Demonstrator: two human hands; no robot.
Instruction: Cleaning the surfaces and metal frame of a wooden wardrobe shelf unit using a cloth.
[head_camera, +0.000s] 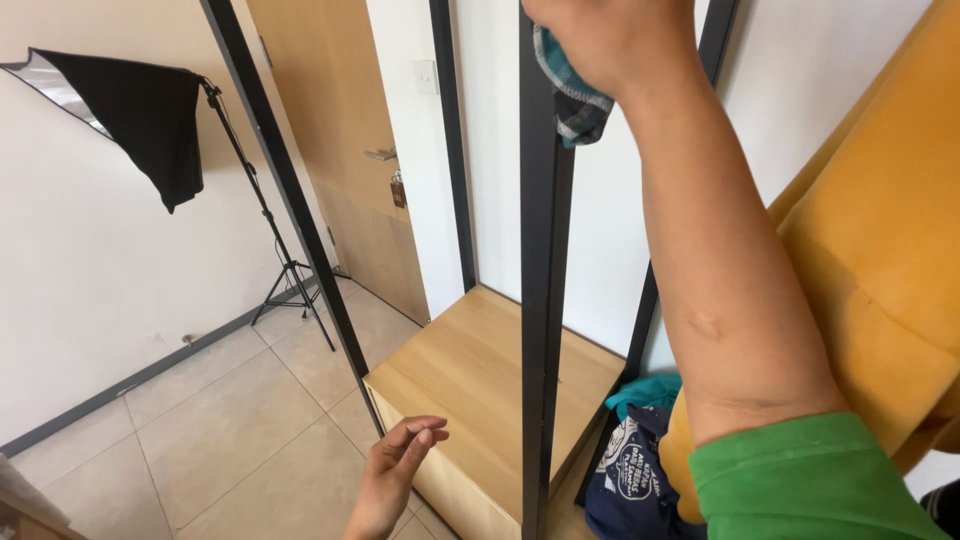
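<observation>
Well off to the left of your lowered hand, a black light stand on a tripod carries a dark softbox against the white wall. Beyond that hand, a wooden door with a metal handle stands shut, a pale switch beside it. Beige floor tiles spread below. Under your raised hand, near the elbow, a mustard garment hangs; teal cloth and a navy printed bag lie low.
</observation>
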